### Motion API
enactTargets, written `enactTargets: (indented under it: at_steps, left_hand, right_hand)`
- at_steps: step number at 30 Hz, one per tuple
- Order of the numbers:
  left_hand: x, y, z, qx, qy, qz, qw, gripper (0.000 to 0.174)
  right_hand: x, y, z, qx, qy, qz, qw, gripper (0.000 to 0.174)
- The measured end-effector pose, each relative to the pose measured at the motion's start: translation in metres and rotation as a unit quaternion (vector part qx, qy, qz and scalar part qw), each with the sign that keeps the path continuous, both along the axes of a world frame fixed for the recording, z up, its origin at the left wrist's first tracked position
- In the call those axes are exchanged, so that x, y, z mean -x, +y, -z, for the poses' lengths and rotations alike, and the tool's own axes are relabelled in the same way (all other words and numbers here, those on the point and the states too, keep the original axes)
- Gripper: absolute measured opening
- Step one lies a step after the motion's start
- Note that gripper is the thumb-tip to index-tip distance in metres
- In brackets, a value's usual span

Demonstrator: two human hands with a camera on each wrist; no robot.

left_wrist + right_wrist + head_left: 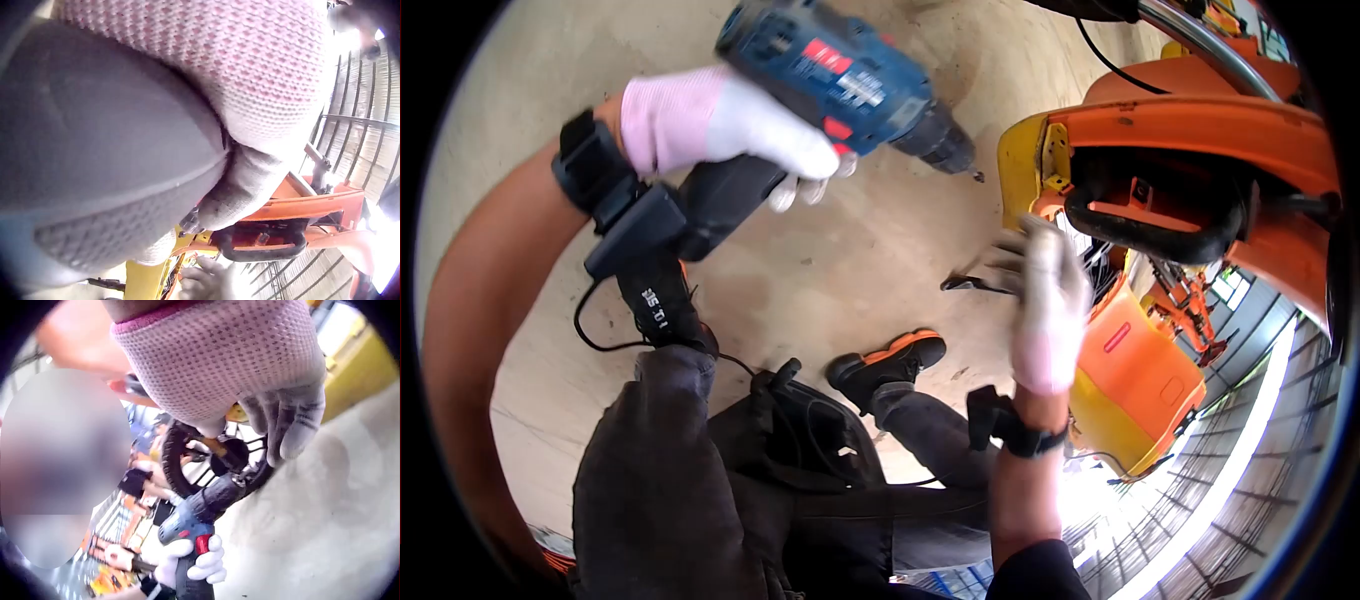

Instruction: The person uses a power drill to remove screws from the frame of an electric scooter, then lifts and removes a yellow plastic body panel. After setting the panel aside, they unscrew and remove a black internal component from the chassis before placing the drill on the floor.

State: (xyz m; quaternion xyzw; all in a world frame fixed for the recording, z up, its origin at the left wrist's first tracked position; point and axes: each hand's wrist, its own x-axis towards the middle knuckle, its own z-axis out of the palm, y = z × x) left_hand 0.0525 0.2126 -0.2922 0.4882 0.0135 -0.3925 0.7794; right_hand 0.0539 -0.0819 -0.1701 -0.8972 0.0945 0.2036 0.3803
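In the head view, my gloved left hand point(745, 125) grips the handle of a blue cordless drill point(865, 90) at the upper left. The drill's black chuck point(940, 140) points right, with a short bit at its tip. Grey grip fills much of the left wrist view, the gloved left hand point(250, 81) wrapped round it. My gloved right hand point(1052, 310) is beside the orange and yellow machine point(1190, 125), fingers blurred, loosely extended. From the right wrist, the right hand point(250, 375) has bent, relaxed fingers over the drill chuck point(215, 497) in the background.
A black handle point(1160, 230) crosses the machine's opening. Below it sits an orange and yellow housing point(1140, 370). A spoked wheel point(178, 462) shows in the right wrist view. Black shoes point(890, 360) stand on the concrete floor point(820, 270), with a cable point(585, 320) near the left leg.
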Motion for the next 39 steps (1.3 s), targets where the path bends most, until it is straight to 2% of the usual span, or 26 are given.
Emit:
enactTargets:
  at_steps: [1,3,5,6,7,10,11,15,21,24,25,27,28,29,31,33,35,37,39]
  left_hand:
    - [0.008,-0.001,-0.002,0.023,0.018,-0.014,0.999,0.029]
    - [0.019,-0.002,-0.001,0.04,0.042,-0.012,0.998,0.029]
    - [0.028,-0.004,-0.006,0.027,0.053,-0.009,0.998,0.03]
    - [0.032,-0.004,-0.008,0.029,0.065,-0.008,0.997,0.03]
    - [0.034,-0.005,-0.012,0.033,0.058,-0.009,0.998,0.031]
    - [0.039,-0.01,-0.034,0.013,0.061,-0.002,0.998,0.029]
    - [0.041,-0.012,-0.04,0.008,0.055,0.005,0.998,0.029]
    - [0.044,-0.022,-0.059,-0.006,0.037,0.039,0.999,0.029]
    - [0.042,-0.052,-0.108,-0.043,-0.088,0.105,0.99,0.03]
    - [0.048,-0.073,-0.151,-0.071,-0.159,0.09,0.981,0.016]
    - [0.05,-0.079,-0.166,-0.101,-0.19,0.093,0.972,0.017]
    - [0.048,-0.092,-0.193,-0.124,-0.247,0.154,0.949,0.035]
    - [0.051,-0.099,-0.216,-0.172,-0.238,0.165,0.941,0.034]
    - [0.056,-0.11,-0.226,-0.152,-0.25,0.148,0.945,0.031]
    - [0.065,-0.131,-0.258,-0.11,-0.204,0.15,0.961,0.022]
    - [0.075,-0.145,-0.271,-0.132,-0.211,0.172,0.953,0.027]
    - [0.086,-0.161,-0.283,-0.208,-0.196,0.152,0.946,0.027]
    - [0.096,-0.16,-0.288,-0.172,-0.166,0.122,0.963,0.027]
    - [0.103,-0.169,-0.294,-0.18,-0.181,0.074,0.964,0.027]
  right_hand:
    - [0.001,-0.004,0.019,-0.078,0.064,0.023,0.995,0.054]
    - [0.007,0.001,0.047,-0.236,0.127,0.081,0.96,0.053]
    - [0.008,0.008,0.053,-0.296,0.159,0.073,0.939,0.054]
    - [0.009,0.007,0.058,-0.305,0.152,0.092,0.936,0.045]
    - [0.008,0.0,0.063,-0.31,0.144,0.096,0.935,0.045]
    - [0.012,-0.013,0.06,-0.352,0.167,0.088,0.917,0.025]
    - [0.015,-0.014,0.055,-0.358,0.16,0.092,0.915,0.025]
    - [0.027,-0.029,0.035,-0.249,0.119,0.037,0.96,0.022]
    - [0.044,-0.075,-0.015,-0.213,0.052,-0.029,0.975,0.024]
    - [0.053,-0.103,-0.053,-0.176,0.002,-0.099,0.979,0.026]
    - [0.057,-0.112,-0.067,-0.159,-0.018,-0.126,0.979,0.027]
    - [0.07,-0.132,-0.088,-0.189,-0.043,-0.127,0.973,0.028]
    - [0.075,-0.142,-0.097,-0.192,-0.062,-0.138,0.97,0.028]
    - [0.083,-0.151,-0.105,-0.194,-0.082,-0.149,0.966,0.029]
    - [0.099,-0.168,-0.114,-0.172,-0.087,-0.128,0.973,0.03]
    - [0.111,-0.191,-0.116,-0.254,-0.059,-0.045,0.964,0.027]
    - [0.123,-0.215,-0.109,-0.259,-0.082,-0.055,0.961,0.026]
    - [0.14,-0.238,-0.102,-0.265,-0.104,-0.061,0.957,0.029]
    - [0.148,-0.258,-0.097,-0.083,-0.115,-0.022,0.99,0.028]
